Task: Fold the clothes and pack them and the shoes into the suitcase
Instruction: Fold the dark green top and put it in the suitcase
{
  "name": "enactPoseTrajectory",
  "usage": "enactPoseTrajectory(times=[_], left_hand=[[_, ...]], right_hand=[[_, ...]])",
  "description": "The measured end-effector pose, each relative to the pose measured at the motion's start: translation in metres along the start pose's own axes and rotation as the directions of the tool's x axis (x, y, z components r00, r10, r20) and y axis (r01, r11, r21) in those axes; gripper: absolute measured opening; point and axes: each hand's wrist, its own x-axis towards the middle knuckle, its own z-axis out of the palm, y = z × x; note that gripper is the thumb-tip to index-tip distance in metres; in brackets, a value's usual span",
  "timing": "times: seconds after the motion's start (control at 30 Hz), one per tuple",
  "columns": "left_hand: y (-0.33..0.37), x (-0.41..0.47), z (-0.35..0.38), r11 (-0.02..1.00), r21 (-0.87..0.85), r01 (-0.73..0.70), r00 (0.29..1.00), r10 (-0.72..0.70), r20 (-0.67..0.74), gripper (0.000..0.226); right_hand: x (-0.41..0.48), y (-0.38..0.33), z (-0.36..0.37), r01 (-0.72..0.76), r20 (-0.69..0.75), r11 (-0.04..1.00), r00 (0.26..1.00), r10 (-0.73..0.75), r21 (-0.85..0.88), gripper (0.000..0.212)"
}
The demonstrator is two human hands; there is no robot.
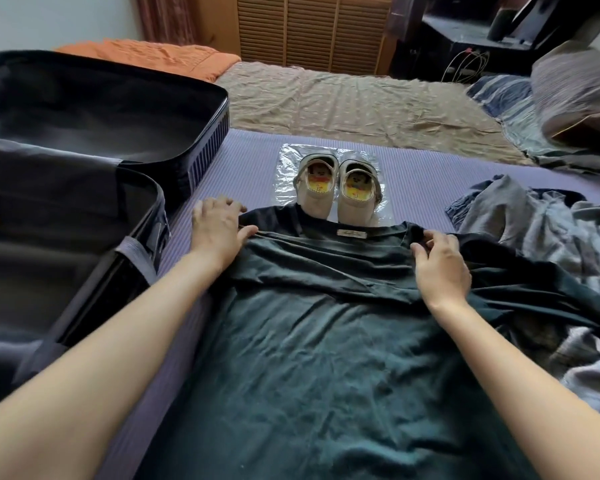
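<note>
Left hand [218, 232] fingers spread loose, thumb pressing the dark T-shirt [326, 348] shoulder; right hand [442, 268] fingers curl, pinching its neckline.

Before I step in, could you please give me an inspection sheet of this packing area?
Surface: purple mat, wrinkle-free where bare.
Job's things: shirt spread flat; shoes on a plastic bag just beyond its collar; suitcase open at left; clothes pile crumpled at right.
Clutter: pillow far right; blanket far left.
Hands: left hand rests at the shirt's left shoulder; right hand pinches the right shoulder.
Cables: cables by dark furniture, far right.
Surroundings: louvred panel at the far wall.
</note>
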Motion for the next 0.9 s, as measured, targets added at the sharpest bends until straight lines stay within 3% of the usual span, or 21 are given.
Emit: enactPoseTrajectory(times=[0.1,0.17,0.23,0.37,0.57,0.73,0.9], left_hand=[[0.013,-0.035,-0.004,0.98,-0.2,0.015,0.991,-0.042,-0.131,0.048],[0.011,-0.057,-0.006,0.964,-0.267,0.02,0.986,-0.063,-0.152,0.047],[0.006,-0.074,-0.008,0.919,-0.377,0.119,0.976,-0.178,-0.126,0.044],[-0.002,-0.091,-0.006,0.749,-0.569,0.34,0.916,-0.401,0.019,0.046],[0.0,-0.098,-0.012,0.669,-0.628,0.398,0.9,-0.416,0.128,0.066],[-0.004,-0.099,-0.009,0.583,-0.715,0.386,0.873,-0.482,0.078,0.045],[0.006,-0.104,-0.012,0.536,-0.796,0.28,0.843,-0.535,-0.063,0.03]], right_hand=[[-0.009,0.005,0.003,0.178,-0.01,0.983,0.984,-0.179,-0.042,0.043],[-0.018,0.008,0.006,0.29,0.037,0.956,0.957,-0.289,-0.047,0.038],[-0.03,0.012,0.011,0.348,0.107,0.937,0.934,-0.342,-0.042,0.036],[-0.045,0.021,0.016,0.314,0.227,0.949,0.927,-0.298,-0.036,0.035],[-0.037,-0.036,0.017,0.374,0.21,0.926,0.902,-0.378,0.06,0.026],[-0.024,-0.139,0.054,0.387,0.397,0.879,0.787,-0.472,0.278,0.033],[-0.016,-0.216,0.107,0.344,0.575,0.913,0.71,-0.405,0.219,0.05]])
